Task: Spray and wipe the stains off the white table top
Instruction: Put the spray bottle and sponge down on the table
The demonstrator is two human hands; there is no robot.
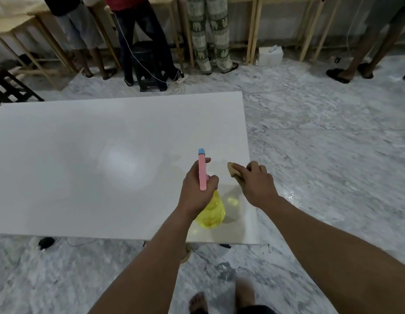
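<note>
Near the right edge of the white table top, the left hand curls its fingers round the pink-headed yellow spray bottle, nozzle aimed forward. Just right, the right hand presses a tan cloth down, fingers curled over it. Likely mid-wipe; next, respray any faint stain and rub.

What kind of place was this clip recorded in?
Probably a shared indoor workroom: rows of wooden tables along the wall with people standing at them, a marble floor, cables trailing.
</note>
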